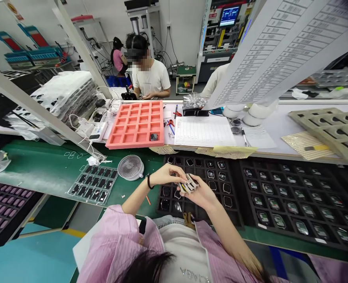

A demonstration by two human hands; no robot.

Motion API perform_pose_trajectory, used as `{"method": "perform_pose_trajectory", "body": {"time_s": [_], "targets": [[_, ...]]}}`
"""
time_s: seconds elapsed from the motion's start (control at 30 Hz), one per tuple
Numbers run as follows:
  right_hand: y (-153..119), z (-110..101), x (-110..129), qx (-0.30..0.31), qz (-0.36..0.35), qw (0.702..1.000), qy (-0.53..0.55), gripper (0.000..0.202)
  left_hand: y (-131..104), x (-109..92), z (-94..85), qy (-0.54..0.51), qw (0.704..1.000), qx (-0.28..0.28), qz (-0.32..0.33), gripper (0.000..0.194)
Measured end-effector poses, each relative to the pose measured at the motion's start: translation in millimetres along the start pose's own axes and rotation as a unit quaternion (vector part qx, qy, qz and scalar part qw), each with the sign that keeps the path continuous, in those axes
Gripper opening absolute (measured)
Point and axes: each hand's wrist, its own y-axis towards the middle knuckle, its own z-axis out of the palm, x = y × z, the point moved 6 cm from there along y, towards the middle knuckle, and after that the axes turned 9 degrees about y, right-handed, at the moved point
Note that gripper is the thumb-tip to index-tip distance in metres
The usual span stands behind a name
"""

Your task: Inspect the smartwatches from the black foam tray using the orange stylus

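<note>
Close in front of my body, my right hand (pixel 205 193) wraps round a small pale block with dark and yellow stripes (pixel 189 184). My left hand (pixel 170 174), with a black band at its wrist, has its fingers pressed together on the top of that same block. Both hands are above a black compartment tray (pixel 201 210) that bears several square watch-like cases. Whether a smaller part sits between my left fingertips is hidden.
A pink tray (pixel 137 122) and paper sheets (pixel 205 131) lie on the raised shelf. A fan (pixel 130 167) and a clear tray of black parts (pixel 93 184) stand left. Another black tray (pixel 300 196) is right. A person in white (pixel 151 76) sits opposite.
</note>
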Motion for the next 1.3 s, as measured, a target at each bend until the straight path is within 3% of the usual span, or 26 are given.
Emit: {"method": "perform_pose_trajectory", "body": {"time_s": [0.13, 0.33, 0.53, 0.73, 1.0, 1.3], "targets": [[-1, 1, -2, 0.005, -0.002, 1.0, -0.028, 0.024, 2, -1, -0.6, 0.01, 0.995, 0.094, -0.039, 0.035], [-1, -1, -5, 0.028, 0.006, 0.998, -0.058, 0.027, 4, 5, -2.2, -0.032, 0.991, 0.11, -0.074, 0.034], [1, -5, -2, 0.026, -0.01, 0.998, -0.062, 0.027, 9, 17, 0.1, -0.061, 0.99, 0.075, -0.106, 0.038], [-3, 1, -5, 0.042, 0.018, 0.998, -0.039, 0.025, 9, 12, 3.0, -0.034, 0.999, 0.012, -0.036, 0.037], [-9, 6, -6, 0.054, 0.019, 0.997, -0.05, 0.027, 7, 12, 7.8, -0.101, 0.993, 0.014, -0.059, 0.045], [-12, 11, -8, 0.055, -0.001, 0.996, -0.069, 0.036, 3, 6, 5.0, -0.031, 0.996, 0.036, -0.08, 0.046]]}}
